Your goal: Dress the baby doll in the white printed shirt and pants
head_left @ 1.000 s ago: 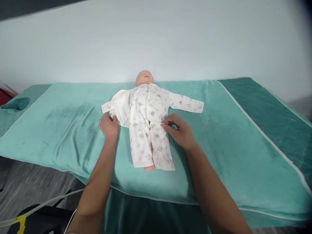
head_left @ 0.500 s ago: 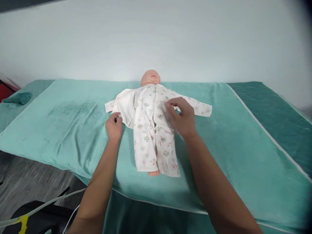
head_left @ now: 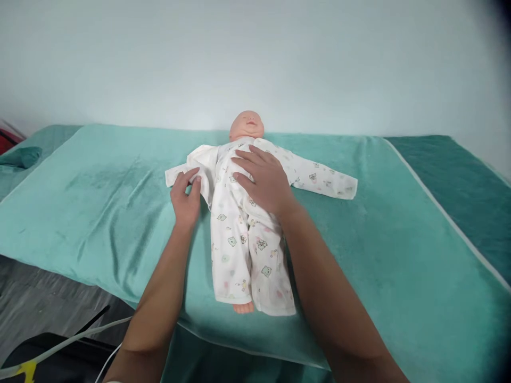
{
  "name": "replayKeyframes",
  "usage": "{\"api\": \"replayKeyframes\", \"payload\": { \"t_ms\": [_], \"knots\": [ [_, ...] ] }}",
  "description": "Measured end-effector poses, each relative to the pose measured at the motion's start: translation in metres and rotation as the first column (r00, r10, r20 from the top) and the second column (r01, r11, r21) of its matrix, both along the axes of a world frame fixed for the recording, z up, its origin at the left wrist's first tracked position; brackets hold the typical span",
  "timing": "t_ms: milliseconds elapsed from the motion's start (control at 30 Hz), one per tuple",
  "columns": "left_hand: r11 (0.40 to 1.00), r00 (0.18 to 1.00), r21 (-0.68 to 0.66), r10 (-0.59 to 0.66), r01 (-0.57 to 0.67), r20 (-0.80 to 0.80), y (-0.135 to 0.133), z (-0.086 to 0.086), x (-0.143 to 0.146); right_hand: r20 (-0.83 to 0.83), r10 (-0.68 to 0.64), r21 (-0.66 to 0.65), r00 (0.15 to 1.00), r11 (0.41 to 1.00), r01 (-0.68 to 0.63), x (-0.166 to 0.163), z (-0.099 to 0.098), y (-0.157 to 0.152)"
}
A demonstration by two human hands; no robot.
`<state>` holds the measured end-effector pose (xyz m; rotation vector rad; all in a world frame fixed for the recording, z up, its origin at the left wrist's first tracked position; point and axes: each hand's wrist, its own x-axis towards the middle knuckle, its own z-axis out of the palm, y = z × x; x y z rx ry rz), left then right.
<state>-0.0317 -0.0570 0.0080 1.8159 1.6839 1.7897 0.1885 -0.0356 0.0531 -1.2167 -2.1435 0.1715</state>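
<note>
A baby doll (head_left: 246, 125) lies on its back, in a white baby shirt (head_left: 325, 180) and matching trousers (head_left: 229, 258) printed with small animals. My right hand (head_left: 263, 178) rests on the doll's chest, palm down with fingers spread, hiding part of the shirt front. On the left, a plain white flap (head_left: 203, 159) of the shirt is folded back over that side. My left hand (head_left: 186, 199) is at this flap's lower edge, index finger and thumb bent and slightly apart. One foot (head_left: 243, 307) shows below a trouser leg.
The doll lies on a bed with a green sheet (head_left: 99, 186), wrinkled at the left, against a white wall (head_left: 255, 58). A darker green strip (head_left: 447, 165) covers the right end. Lower left are a pale cable (head_left: 80, 336) and a black object (head_left: 51, 356).
My right hand has come down and left, flattening onto the doll's chest. My left hand's finger and thumb have shifted up slightly along the flap. The view has moved a little closer.
</note>
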Motion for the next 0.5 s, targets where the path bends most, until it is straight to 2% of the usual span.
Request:
{"api": "replayKeyframes", "payload": {
  "t_ms": [67,133,200,267,333,400,500],
  "knots": [
    [0.989,0.996,0.129,-0.067,0.075,-0.062,-0.009,0.015,0.015,-0.054,0.005,-0.015,0.999,1.0,-0.006,0.0,0.001,0.001],
    [0.939,0.958,0.247,-0.188,0.24,-0.216,-0.02,0.029,0.033,-0.139,0.016,-0.021,0.99,1.0,-0.019,0.0,0.0,0.003],
    [0.837,0.84,0.274,-0.336,0.474,-0.427,-0.031,0.036,0.048,-0.277,0.028,-0.027,0.961,0.999,-0.037,0.002,-0.002,0.004],
    [0.756,0.729,0.228,-0.432,0.614,-0.531,-0.037,0.034,0.057,-0.462,0.004,-0.052,0.887,0.998,-0.032,0.005,-0.005,0.006],
    [0.748,0.732,0.219,-0.469,0.627,-0.494,-0.04,0.027,0.058,-0.615,-0.035,-0.086,0.788,0.996,-0.023,0.008,-0.006,0.007],
    [0.789,0.8,0.242,-0.449,0.564,-0.399,-0.042,0.02,0.054,-0.682,-0.049,-0.097,0.73,0.995,-0.024,0.01,-0.007,0.008],
    [0.87,0.881,0.231,-0.361,0.436,-0.305,-0.047,0.016,0.048,-0.64,-0.015,-0.061,0.768,0.998,-0.031,0.011,-0.005,0.008]
  ]
}}
